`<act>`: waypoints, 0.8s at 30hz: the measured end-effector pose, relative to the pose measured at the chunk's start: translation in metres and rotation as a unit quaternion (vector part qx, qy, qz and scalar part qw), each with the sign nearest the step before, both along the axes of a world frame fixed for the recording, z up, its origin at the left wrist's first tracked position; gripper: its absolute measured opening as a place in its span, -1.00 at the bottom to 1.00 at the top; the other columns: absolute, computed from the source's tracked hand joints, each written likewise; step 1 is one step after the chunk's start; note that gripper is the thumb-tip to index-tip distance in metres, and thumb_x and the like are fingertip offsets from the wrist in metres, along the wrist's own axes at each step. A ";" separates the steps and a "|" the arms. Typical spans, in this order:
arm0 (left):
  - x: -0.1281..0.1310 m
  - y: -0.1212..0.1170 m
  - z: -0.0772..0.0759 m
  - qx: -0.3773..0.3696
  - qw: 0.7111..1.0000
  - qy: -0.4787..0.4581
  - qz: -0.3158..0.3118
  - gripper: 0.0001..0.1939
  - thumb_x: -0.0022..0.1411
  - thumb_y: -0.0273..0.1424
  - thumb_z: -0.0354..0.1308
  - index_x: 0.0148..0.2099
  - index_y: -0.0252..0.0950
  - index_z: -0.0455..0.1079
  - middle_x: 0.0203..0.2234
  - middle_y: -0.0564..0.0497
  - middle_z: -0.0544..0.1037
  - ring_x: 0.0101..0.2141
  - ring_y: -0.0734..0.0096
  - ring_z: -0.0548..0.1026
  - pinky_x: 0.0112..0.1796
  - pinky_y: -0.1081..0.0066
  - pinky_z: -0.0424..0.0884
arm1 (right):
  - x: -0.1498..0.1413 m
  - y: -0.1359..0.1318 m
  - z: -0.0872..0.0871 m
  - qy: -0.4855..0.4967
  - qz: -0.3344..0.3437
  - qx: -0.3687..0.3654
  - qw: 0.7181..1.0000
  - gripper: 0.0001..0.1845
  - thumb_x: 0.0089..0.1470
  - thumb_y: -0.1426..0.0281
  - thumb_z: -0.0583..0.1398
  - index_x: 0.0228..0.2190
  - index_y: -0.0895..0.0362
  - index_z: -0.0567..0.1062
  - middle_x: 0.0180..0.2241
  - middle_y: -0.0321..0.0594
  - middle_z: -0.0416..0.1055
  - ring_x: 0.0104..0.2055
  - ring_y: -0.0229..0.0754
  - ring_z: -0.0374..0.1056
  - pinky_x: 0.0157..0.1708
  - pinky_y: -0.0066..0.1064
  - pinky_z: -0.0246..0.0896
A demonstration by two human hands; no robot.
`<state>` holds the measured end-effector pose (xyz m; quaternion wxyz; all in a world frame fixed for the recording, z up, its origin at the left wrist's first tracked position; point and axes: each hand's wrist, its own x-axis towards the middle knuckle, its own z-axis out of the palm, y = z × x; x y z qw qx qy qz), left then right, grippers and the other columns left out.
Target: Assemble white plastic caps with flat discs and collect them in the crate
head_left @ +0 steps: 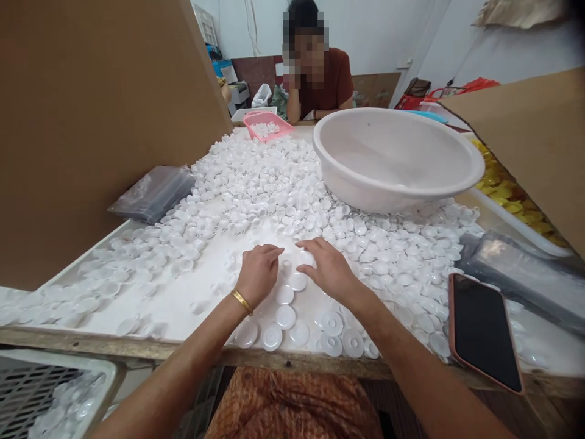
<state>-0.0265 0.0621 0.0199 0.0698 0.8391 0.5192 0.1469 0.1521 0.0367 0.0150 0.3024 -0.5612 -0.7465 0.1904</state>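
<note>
Small round white plastic lids [286, 317] lie singly on the white tabletop in front of me. My left hand [260, 273] is over the tabletop with its fingers bent and drawn together; whatever is inside them is hidden. Facing it, my right hand [329, 267] curves its thumb and fingers around a white plastic lid [307, 258]. A small gap separates the two hands, and more lids lie just below them. Beyond the hands spreads a thick layer of the same lids [269, 183].
A large white basin [397, 198] stands on the lids at back right. A pink scoop [267, 129] lies at the far end, before a seated person [338, 79]. A phone [484, 332], plastic bags [155, 192], and a cardboard box [91, 134] flank the work area. A crate [109, 372] is lower left.
</note>
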 end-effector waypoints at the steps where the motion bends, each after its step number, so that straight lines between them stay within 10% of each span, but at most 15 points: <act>1: -0.004 0.002 0.001 -0.004 1.000 -0.014 0.017 -0.64 0.18 -0.54 -0.12 -0.07 -0.25 0.40 -0.15 -0.05 0.49 -0.16 0.24 0.40 -0.19 0.19 0.29 | -0.006 0.005 0.001 0.002 0.013 -0.004 1.000 -0.55 -0.03 0.43 0.23 -0.06 0.03 0.32 -0.18 -0.21 0.29 -0.09 -0.15 0.24 -0.15 -0.29 0.18; 24: -0.006 -0.007 -0.012 0.045 0.980 0.116 -0.153 -0.70 0.17 -0.61 -0.12 -0.11 -0.31 0.33 -0.23 -0.09 0.45 -0.18 0.27 0.38 -0.10 0.19 0.20 | -0.038 0.025 -0.032 0.018 0.035 -0.019 0.999 -0.44 -0.02 0.54 0.16 0.04 0.07 0.22 -0.15 -0.17 0.32 -0.13 -0.17 0.26 -0.11 -0.29 0.16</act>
